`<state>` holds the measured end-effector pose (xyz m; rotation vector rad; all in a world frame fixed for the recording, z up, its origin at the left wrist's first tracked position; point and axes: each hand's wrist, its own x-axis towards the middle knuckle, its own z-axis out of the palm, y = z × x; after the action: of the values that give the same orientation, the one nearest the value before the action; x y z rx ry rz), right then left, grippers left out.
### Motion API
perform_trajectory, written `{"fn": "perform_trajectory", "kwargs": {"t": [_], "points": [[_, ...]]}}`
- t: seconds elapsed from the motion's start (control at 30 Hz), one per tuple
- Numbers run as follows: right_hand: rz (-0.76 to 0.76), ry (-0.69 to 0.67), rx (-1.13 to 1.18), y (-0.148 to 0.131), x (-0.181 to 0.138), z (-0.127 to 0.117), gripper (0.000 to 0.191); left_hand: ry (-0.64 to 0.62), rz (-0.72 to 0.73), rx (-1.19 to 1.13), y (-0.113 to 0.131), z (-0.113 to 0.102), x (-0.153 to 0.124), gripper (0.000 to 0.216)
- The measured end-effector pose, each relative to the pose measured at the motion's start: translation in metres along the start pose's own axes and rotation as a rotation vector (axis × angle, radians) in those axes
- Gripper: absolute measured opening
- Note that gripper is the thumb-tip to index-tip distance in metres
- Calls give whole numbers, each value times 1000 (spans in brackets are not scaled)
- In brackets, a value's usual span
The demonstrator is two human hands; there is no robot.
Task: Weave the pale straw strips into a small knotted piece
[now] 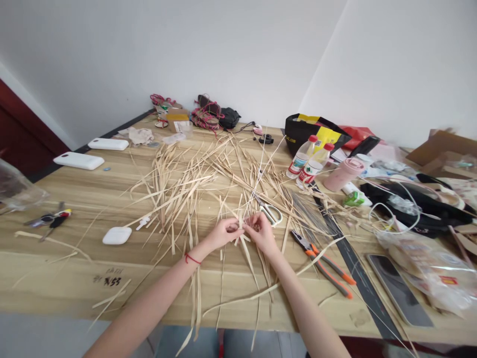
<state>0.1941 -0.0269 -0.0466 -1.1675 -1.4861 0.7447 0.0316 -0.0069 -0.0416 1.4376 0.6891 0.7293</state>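
Both my hands meet over a crossing of pale straw strips (244,237) near the middle of the wooden table (74,278). My left hand (222,232) pinches the strips from the left, a red string round its wrist. My right hand (261,232) pinches them from the right, fingers curled. Long strips hang from the crossing toward the table's front edge. A big loose heap of straw strips (194,184) spreads out behind my hands. White-handled scissors (271,213) lie just beyond my right hand.
Orange-handled pliers (323,262), a long black ruler (354,263) and a phone (398,291) lie to the right. Two water bottles (307,161), a pink cup (343,175), a black bag (309,130) and plastic bags crowd the right. An earbud case (117,235) and white power banks (79,160) lie left.
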Motion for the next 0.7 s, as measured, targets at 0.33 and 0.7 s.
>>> {"fn": "perform_trajectory", "kwargs": {"t": [0.33, 0.7], "points": [[-95, 35, -96, -14, -2, -4, 7, 22, 14, -68, 4, -3, 1, 37], [74, -93, 114, -3, 4, -6, 19, 27, -22, -20, 6, 1, -1, 48]]}}
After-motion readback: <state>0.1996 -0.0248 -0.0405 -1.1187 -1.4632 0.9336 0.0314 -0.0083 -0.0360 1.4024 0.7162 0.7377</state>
